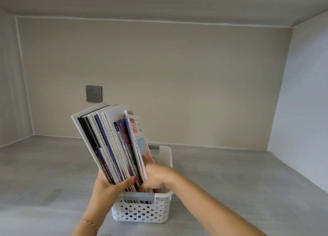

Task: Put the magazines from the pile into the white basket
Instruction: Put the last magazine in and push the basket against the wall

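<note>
Head view, magazines [110, 143]: a thick stack stands on end in the white basket [142, 212], leaning toward 11 o'clock; lower edges sit below the rim.
Head view, white basket: rests on the grey bench [230, 182] at 6 o'clock of the frame, grey handle facing the camera.
Head view, left hand [108, 186]: grip clamped on the stack's near left edge, thumb laid across the covers.
Head view, right hand [156, 177]: fingers curled down between the rightmost magazine and the basket wall; grip appears closed on that magazine (contact partly masked).
Head view, surroundings: wall socket [94, 93] at 11 o'clock behind the stack.
Progress: judged nearly complete; the stack is in, and what remains is seating and straightening it.
Hidden: basket floor, right fingertips, and any remaining pile (none in frame).
</note>
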